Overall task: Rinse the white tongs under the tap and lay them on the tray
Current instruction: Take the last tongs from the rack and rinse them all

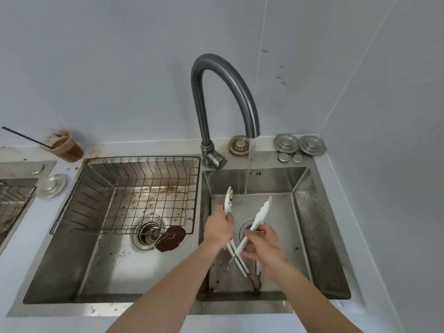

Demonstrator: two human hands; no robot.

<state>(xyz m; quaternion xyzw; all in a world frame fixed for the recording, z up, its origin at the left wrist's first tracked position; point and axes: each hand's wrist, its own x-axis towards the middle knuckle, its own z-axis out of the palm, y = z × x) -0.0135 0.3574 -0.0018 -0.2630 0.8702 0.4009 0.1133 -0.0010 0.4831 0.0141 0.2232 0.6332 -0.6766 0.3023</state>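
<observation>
Both hands over the right basin point(319, 236) of the double sink. My left hand point(217, 228) is closed around one arm of the white tongs point(260, 213), near its scalloped tip; my right hand point(260, 243) pinches the other arm between thumb and fingers, further down its length. The two arms cross in an X between my hands. Both tips point away from me toward the back wall, spread well apart; the left tip point(230, 192) carries brown residue. Long axis runs roughly front to back over the basin, handle end toward me and low in the basin.

Tap point(216, 92) is running: the water stream point(248, 174) falls between the two tips, closer to the left one; I cannot tell if it touches either.

Left basin point(72, 260) holds a wire rack point(134, 188), a drain strainer point(147, 233) and a brown patch point(171, 238) just beside it. On the bench at the back left stands a plastic cup point(64, 146) of brown drink with a dark straw. Metal drain plugs point(299, 144) sit at the back right corner, another point(239, 144) beside the tap base.
</observation>
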